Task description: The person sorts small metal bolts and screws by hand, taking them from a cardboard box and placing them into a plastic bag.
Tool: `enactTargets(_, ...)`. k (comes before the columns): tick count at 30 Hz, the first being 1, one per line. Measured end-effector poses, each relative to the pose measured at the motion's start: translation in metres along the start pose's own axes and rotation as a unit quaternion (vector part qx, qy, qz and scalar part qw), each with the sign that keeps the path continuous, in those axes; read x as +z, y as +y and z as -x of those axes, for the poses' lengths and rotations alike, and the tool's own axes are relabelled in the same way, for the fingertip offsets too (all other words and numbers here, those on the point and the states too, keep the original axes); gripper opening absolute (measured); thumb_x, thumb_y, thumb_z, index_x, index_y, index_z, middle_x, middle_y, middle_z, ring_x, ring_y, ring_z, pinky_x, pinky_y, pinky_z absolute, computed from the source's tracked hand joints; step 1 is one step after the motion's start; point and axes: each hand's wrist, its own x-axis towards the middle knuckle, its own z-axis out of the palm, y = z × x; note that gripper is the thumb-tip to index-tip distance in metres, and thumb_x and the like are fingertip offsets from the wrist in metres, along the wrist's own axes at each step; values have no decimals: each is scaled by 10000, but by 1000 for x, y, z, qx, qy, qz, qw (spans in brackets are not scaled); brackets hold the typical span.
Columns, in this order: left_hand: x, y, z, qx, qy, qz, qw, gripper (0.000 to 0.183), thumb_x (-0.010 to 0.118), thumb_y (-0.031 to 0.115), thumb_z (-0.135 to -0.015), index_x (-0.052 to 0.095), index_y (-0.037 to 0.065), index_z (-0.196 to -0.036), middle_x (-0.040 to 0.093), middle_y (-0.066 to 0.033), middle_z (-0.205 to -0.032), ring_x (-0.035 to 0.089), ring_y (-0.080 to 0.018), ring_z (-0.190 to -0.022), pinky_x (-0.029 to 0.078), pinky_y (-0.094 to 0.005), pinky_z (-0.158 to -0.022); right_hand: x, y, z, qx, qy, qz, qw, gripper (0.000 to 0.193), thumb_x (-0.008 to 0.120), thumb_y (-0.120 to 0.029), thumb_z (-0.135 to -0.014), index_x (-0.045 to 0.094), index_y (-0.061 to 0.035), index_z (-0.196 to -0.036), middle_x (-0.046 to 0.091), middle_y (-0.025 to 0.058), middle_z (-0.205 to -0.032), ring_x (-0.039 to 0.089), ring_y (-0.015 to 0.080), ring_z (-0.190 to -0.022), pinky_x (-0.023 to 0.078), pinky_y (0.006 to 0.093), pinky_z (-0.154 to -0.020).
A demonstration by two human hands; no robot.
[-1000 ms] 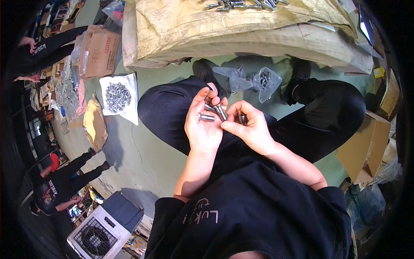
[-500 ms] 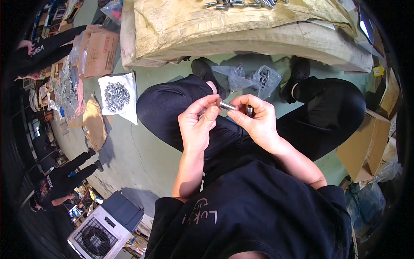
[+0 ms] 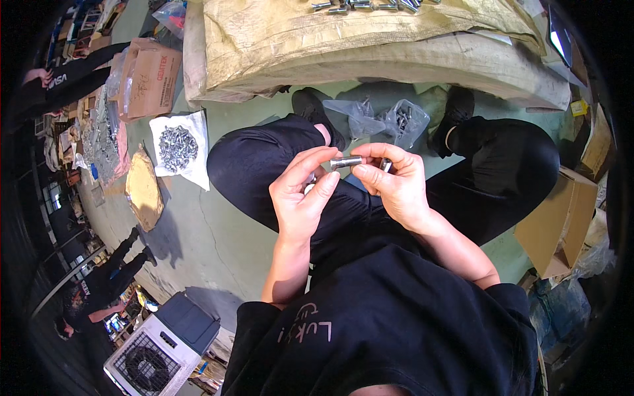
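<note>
Pinching one metal pin (image 3: 346, 162) at either end, the fingers of the left hand (image 3: 295, 198) and right hand (image 3: 401, 185) hold it above the lap (image 3: 350, 214), seemingly partway through, with further pins (image 3: 386, 164) in hand and loose pieces (image 3: 363, 7) on the desk (image 3: 277, 43).

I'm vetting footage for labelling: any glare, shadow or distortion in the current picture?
Head view: the covered platform's edge looks bowed, corners black out; head view: highlights gleam on the held metal pin; head view: shadow darkens the floor beside the fan unit.
</note>
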Motion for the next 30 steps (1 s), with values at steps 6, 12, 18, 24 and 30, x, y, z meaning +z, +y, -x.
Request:
enactTargets(6, 2, 5, 3, -62, 26, 62, 996, 262, 655, 37, -740, 590, -32, -984, 590, -43, -873, 477, -42, -666, 385, -159, -581, 0, 2, 2, -53, -11, 29, 998, 177, 646, -27, -737, 626, -22, -913, 531, -17, -673, 444, 25, -540, 349, 161, -466)
enactTargets(12, 1, 2, 4, -89, 25, 58, 994, 235, 653, 44, -748, 595, -29, -964, 571, -6, -790, 473, -24, -649, 374, -145, -580, -3, 0, 3, -96, -36, 75, 992, 195, 641, -4, -725, 618, -19, -918, 521, -11, -733, 449, 32, -607, 358, 168, -522)
enactTargets(18, 2, 8, 1, -62, 26, 48, 997, 210, 632, 12, -753, 598, -29, -956, 562, -2, -770, 480, -27, -650, 371, -144, -579, -2, 0, 0, -77, -46, 68, 994, 202, 642, -4, -725, 615, -20, -924, 528, -8, -740, 446, 37, -605, 360, 168, -526)
enactTargets(24, -72, 19, 6, -26, 131, 192, 972, 199, 535, 39, -818, 555, -43, -998, 559, -46, -750, 422, -40, -548, 326, -171, -445, 7, 5, -1, -36, 10, 34, 999, 221, 573, 3, -774, 574, 3, -995, 526, 9, -745, 425, 44, -570, 336, 186, -480)
enactTargets(30, -218, -52, 25, -59, 426, 260, 865, 152, 562, 140, -828, 546, 17, -917, 567, -84, -819, 362, -53, -487, 263, -179, -378, 0, 16, -4, -3, 35, -10, 999, 173, 501, -17, -831, 563, 18, -989, 493, 19, -696, 357, 56, -514, 266, 194, -452)
